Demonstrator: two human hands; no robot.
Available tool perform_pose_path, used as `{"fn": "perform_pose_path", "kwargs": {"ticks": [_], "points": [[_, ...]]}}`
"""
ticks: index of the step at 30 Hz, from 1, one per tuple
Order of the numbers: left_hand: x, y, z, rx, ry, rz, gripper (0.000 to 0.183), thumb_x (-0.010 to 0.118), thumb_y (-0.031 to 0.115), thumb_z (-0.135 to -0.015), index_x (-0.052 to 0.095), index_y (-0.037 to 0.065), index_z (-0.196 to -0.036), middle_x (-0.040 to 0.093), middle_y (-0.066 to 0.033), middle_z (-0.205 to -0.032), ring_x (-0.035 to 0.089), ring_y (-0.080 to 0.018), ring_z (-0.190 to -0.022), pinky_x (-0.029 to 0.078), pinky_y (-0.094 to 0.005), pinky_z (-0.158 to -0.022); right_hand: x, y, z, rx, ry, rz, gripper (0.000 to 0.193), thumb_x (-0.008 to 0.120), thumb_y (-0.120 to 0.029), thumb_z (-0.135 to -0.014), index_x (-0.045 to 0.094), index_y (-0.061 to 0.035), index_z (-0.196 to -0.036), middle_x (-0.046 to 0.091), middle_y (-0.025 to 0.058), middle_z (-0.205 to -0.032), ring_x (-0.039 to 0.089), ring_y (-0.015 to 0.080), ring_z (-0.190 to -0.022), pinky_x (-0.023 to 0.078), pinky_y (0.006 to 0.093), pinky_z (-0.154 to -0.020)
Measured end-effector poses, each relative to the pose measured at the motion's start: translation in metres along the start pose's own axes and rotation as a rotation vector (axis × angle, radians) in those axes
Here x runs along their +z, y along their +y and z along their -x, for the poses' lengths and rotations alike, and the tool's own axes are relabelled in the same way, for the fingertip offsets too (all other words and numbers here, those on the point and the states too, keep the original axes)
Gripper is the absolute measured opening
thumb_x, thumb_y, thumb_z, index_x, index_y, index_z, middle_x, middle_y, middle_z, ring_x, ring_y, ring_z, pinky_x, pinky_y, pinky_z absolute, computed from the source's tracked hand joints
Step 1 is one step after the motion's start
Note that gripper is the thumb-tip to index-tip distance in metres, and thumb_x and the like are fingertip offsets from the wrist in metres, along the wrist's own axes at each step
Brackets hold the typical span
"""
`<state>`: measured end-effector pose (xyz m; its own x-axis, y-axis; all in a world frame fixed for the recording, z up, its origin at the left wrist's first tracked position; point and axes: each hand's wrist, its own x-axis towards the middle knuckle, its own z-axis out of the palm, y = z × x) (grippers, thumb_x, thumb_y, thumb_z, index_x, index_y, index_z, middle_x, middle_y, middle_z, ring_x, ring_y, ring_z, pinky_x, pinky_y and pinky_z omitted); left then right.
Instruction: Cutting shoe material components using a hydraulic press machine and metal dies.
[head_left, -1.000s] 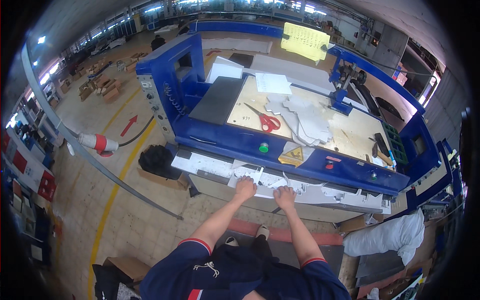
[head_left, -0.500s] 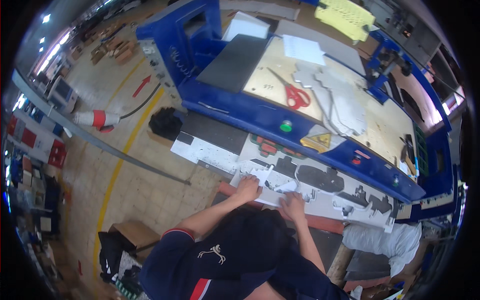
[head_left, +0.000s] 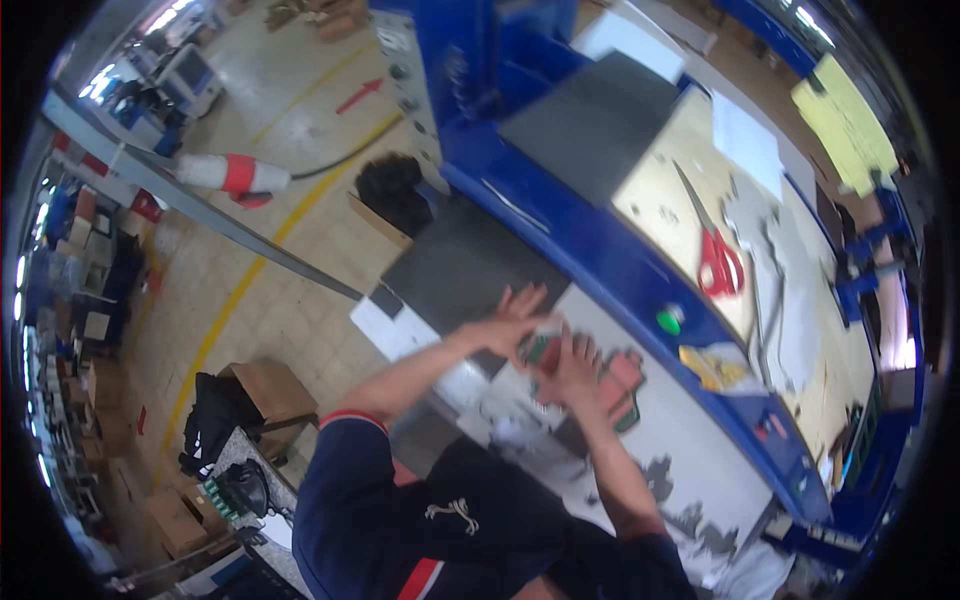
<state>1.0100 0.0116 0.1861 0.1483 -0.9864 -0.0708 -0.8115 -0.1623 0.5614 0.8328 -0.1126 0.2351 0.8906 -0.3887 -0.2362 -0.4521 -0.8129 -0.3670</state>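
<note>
I see my left hand (head_left: pixel 512 322) with its fingers spread apart and my right hand (head_left: pixel 572 368) also spread, both pressing on one white cut sheet (head_left: pixel 660 430) on the blue machine (head_left: pixel 600 250). One pair of red scissors (head_left: pixel 718 262) and one green button (head_left: pixel 668 320) lie beyond.

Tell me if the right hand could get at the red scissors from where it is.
Probably, with a stretch: the right hand is on the white sheet, the scissors lie beyond the blue rail, and nothing stands between.
</note>
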Motion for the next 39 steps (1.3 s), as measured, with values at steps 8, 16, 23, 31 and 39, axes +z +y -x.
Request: {"fn": "perform_pose_path", "kwargs": {"ticks": [8, 16, 23, 31, 39], "points": [[0.007, 0.019, 0.021, -0.109, -0.189, -0.234, 0.131, 0.083, 0.067, -0.045, 0.017, 0.040, -0.155, -0.008, -0.0222, -0.161, -0.013, -0.0428, -0.148, 0.001, -0.0694, -0.110, -0.006, -0.033, -0.001, 0.092, -0.248, 0.178, 0.105, 0.084, -0.050, -0.057, 0.036, -0.0059, -0.139, 0.040, 0.0265, -0.129, 0.039, 0.0449, -0.124, 0.031, 0.0636, -0.102], [-0.001, 0.028, 0.010, -0.190, -0.384, -0.357, 0.137, 0.083, 0.068, -0.046, 0.007, 0.040, -0.155, -0.015, -0.0206, -0.160, -0.015, -0.0409, -0.147, -0.001, -0.0717, -0.108, -0.107, 0.006, 0.077, -0.135, 0.081, -0.331, 0.086, 0.090, -0.022, -0.043, 0.049, -0.0019, -0.116, 0.047, 0.0180, -0.111, 0.049, 0.0350, -0.102, 0.045, 0.0411, -0.089], [0.019, 0.025, -0.005, -0.177, -0.224, -0.232, 0.141, 0.091, 0.055, -0.038, 0.015, 0.035, -0.155, -0.009, -0.0203, -0.161, -0.011, -0.0436, -0.147, 0.002, -0.0680, -0.112, -0.088, 0.125, 0.218, 0.496, 1.088, -0.666, 0.068, 0.074, -0.017, -0.076, 0.041, -0.0008, -0.133, 0.051, 0.0142, -0.125, 0.053, 0.0266, -0.110, 0.043, 0.0394, -0.098], [-0.035, 0.049, -0.003, -0.308, -0.244, -0.220, 0.134, 0.094, 0.035, -0.042, 0.021, 0.035, -0.154, 0.001, -0.0188, -0.162, -0.005, -0.0375, -0.150, 0.003, -0.0630, -0.115, -0.081, 0.212, 0.259, 1.046, 0.446, -1.974, 0.070, 0.048, -0.071, -0.084, 0.052, -0.0217, -0.133, 0.050, 0.0087, -0.137, 0.049, 0.0366, -0.122, 0.046, 0.0652, -0.092], [0.041, 0.177, -0.019, -0.386, -0.124, -0.163, 0.123, 0.087, 0.048, -0.054, 0.022, 0.025, -0.155, -0.004, -0.0235, -0.161, -0.008, -0.0408, -0.149, 0.001, -0.0618, -0.116, -0.073, 0.319, 0.296, 0.912, -0.364, -1.319, 0.068, 0.048, -0.071, -0.088, 0.056, -0.0035, -0.088, 0.066, 0.0143, -0.071, 0.066, 0.0280, -0.056, 0.059, 0.0352, -0.053]]}}
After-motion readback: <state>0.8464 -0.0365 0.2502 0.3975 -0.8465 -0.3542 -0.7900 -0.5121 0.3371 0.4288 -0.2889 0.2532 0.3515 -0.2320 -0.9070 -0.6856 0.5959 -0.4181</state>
